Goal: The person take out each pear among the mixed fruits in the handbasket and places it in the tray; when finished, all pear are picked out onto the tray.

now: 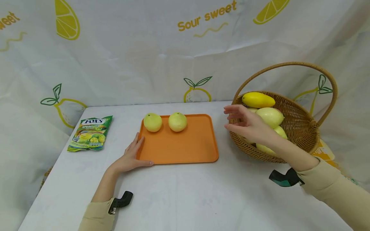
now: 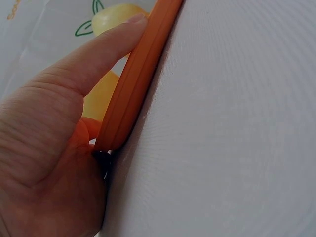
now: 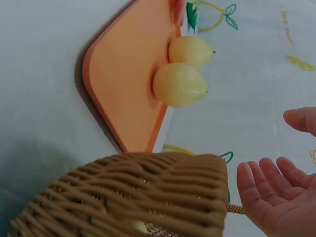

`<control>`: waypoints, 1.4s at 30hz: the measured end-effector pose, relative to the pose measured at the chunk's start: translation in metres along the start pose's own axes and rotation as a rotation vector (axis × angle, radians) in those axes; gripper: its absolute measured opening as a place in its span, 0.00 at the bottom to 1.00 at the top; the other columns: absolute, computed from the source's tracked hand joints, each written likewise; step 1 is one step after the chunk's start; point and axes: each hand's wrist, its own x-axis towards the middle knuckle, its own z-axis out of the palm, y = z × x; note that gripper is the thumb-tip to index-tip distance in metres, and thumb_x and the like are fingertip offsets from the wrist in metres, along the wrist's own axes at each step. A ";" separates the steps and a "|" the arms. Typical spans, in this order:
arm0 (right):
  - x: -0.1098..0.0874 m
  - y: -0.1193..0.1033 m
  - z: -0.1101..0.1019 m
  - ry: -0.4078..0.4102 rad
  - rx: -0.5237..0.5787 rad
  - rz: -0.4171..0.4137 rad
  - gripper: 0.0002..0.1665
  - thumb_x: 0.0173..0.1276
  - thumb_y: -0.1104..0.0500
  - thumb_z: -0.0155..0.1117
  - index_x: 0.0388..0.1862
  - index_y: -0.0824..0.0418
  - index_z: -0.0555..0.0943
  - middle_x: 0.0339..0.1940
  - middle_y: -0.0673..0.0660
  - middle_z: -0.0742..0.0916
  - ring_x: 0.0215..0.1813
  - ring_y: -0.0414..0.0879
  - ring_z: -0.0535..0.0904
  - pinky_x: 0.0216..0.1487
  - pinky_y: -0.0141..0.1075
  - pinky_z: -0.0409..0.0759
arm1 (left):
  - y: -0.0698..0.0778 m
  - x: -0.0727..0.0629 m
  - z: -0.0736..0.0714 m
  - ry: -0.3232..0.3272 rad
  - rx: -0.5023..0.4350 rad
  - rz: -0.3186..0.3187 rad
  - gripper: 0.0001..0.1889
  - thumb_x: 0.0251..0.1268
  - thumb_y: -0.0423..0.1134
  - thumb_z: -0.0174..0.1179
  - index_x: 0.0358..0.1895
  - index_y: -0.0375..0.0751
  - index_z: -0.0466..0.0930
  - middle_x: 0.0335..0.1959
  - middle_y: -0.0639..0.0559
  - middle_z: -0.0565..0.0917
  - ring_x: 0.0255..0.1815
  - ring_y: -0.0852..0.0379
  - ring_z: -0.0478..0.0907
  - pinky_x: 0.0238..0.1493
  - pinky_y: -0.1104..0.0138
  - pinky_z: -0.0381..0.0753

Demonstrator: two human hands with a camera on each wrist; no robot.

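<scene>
My left hand (image 1: 131, 157) rests against the left end of an orange tray (image 1: 179, 147). Its fingers lie along the left edge, and the thumb touches the near rim, as the left wrist view also shows. Two round, pale yellow-green fruits (image 1: 152, 122) (image 1: 177, 122) stand side by side at the tray's far left. Over the left rim of a wicker basket (image 1: 300, 128) hovers my right hand (image 1: 248, 123), holding nothing, its fingers loosely bent and the thumb apart. Inside the basket are a long yellow fruit (image 1: 258, 99) and several pale yellow-green fruits (image 1: 270, 117), partly hidden by that hand and forearm.
A green candy bag (image 1: 91, 133) lies at the left of the white-covered table (image 1: 173, 195). The basket's tall handle (image 1: 289, 64) arches above it. A printed curtain (image 1: 130, 64) hangs behind. Something orange and white (image 1: 323, 150) shows partly behind the basket's right side.
</scene>
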 end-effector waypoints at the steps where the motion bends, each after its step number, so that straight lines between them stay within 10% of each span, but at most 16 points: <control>1: -0.001 0.000 -0.003 0.003 -0.010 0.004 0.29 0.70 0.57 0.64 0.67 0.59 0.68 0.63 0.55 0.77 0.61 0.50 0.73 0.58 0.34 0.74 | 0.000 0.000 0.000 0.000 0.001 -0.001 0.61 0.50 0.59 0.72 0.79 0.43 0.38 0.79 0.50 0.27 0.77 0.35 0.29 0.68 0.33 0.36; 22: -0.011 0.019 -0.064 0.004 -0.313 0.092 0.23 0.67 0.49 0.67 0.59 0.54 0.78 0.59 0.56 0.79 0.58 0.54 0.77 0.45 0.22 0.74 | -0.002 0.001 0.000 0.006 -0.001 0.019 0.62 0.50 0.59 0.72 0.79 0.42 0.38 0.79 0.48 0.27 0.76 0.33 0.28 0.67 0.32 0.35; 30: -0.003 0.024 -0.087 -0.046 -0.465 0.075 0.28 0.67 0.53 0.67 0.62 0.64 0.74 0.61 0.64 0.78 0.59 0.62 0.74 0.54 0.58 0.74 | -0.003 0.001 0.001 0.008 -0.002 0.004 0.62 0.50 0.59 0.72 0.79 0.43 0.39 0.79 0.49 0.27 0.77 0.35 0.28 0.68 0.33 0.35; 42: 0.009 0.045 -0.108 -0.149 -0.634 0.139 0.35 0.63 0.53 0.71 0.62 0.71 0.72 0.59 0.75 0.74 0.55 0.67 0.75 0.47 0.58 0.75 | -0.002 0.001 0.001 0.007 -0.004 0.005 0.62 0.50 0.59 0.72 0.79 0.43 0.39 0.79 0.50 0.27 0.77 0.35 0.28 0.68 0.33 0.35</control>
